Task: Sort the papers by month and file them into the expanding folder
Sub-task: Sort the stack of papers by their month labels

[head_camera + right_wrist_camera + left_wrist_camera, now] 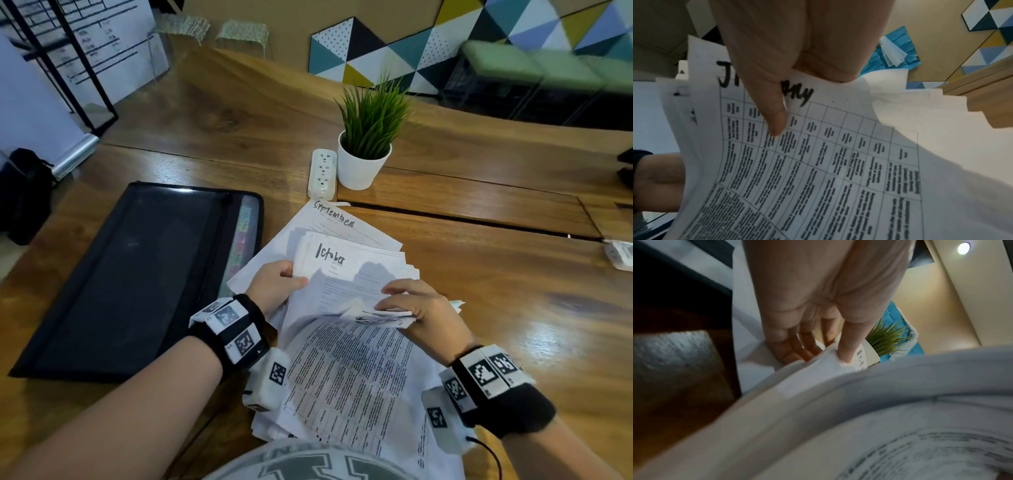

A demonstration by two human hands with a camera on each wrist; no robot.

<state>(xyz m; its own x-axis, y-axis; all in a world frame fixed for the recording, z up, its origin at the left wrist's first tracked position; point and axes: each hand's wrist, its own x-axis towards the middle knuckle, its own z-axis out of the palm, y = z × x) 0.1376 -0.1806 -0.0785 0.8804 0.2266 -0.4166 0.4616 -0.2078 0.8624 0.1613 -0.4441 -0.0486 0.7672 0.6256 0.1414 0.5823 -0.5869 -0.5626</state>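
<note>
A black expanding folder (137, 274) lies shut on the wooden table at the left, with coloured tabs showing along its right edge. A sheet headed "September" (337, 219) lies flat beside it. Above it I hold a fanned stack of papers; its far sheet reads "October" (342, 263). My left hand (294, 275) pinches the stack's left edge, thumb on top (844, 353). My right hand (394, 305) grips the near sheets, bent over toward me. In the right wrist view its thumb (777, 120) lies on a printed table sheet (818, 162) headed "J…ary", the middle letters covered.
A potted green plant (366, 150) and a white power strip (322, 174) stand just beyond the papers. A cable slot (479, 219) runs across the table to the right. A small white object (620, 253) sits at the right edge, a black bag (24, 195) off the left.
</note>
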